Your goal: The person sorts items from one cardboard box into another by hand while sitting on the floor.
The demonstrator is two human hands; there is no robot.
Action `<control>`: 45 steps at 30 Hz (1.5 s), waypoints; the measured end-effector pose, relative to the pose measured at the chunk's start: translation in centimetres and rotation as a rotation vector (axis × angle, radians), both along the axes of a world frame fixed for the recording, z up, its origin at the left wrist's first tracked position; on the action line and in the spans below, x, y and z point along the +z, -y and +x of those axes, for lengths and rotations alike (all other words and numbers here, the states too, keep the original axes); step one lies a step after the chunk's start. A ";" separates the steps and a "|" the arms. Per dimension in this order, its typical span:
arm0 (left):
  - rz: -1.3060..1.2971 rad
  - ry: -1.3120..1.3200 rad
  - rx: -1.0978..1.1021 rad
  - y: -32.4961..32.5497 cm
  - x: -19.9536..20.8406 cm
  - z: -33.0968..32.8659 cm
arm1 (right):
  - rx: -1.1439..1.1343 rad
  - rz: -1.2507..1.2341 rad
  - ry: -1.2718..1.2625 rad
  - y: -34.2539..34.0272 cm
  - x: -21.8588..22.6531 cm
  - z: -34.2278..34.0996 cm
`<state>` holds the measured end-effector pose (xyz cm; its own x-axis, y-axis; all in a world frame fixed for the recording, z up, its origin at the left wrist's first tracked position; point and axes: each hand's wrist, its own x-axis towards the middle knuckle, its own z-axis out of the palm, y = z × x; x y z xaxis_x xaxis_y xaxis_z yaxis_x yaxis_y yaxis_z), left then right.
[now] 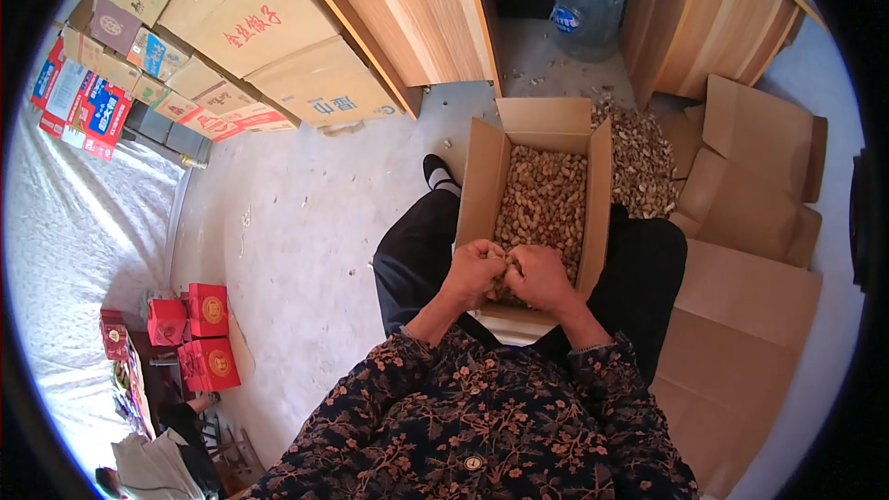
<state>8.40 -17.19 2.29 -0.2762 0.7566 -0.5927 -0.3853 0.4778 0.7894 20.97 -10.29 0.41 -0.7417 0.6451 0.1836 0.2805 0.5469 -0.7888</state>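
Note:
An open cardboard box (480, 176) stands between my knees, its flaps folded outward. Unshelled peanuts (542, 194) fill much of it, with some reddish bits among them. Over the near end of the box my left hand (474, 270) and my right hand (539, 276) meet, fingertips pinched together. Between them is a small pale thing that looks like a peanut, mostly covered by the fingers. Both hands are closed, and the wrists come out of dark flowered sleeves.
A heap of peanut shells (644, 162) lies right of the box. Flattened cardboard (750, 315) covers the floor farther right. Ahead is a wooden desk (407, 9) with a large water bottle (588, 18) beneath. Stacked cartons (278, 32) stand far left, red gift boxes (208, 352) nearer left.

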 end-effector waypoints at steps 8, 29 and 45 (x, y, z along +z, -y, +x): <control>0.115 0.201 0.049 0.0 -0.5 -0.4 | -0.038 -0.482 -0.159 -0.8 1.6 0.6; 0.188 0.013 -0.070 -0.2 0.7 -1.4 | -0.046 -1.441 -0.337 -1.5 -1.2 0.2; 0.268 -0.816 -0.247 -0.2 -0.6 0.1 | -0.109 -1.543 -0.387 -1.1 -3.6 0.0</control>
<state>8.46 -17.02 1.72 -0.3453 0.9352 -0.0783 0.4346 0.2333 0.8699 20.95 -9.16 -3.22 -0.7476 0.4272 -0.5085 -0.0771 -0.8164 -0.5723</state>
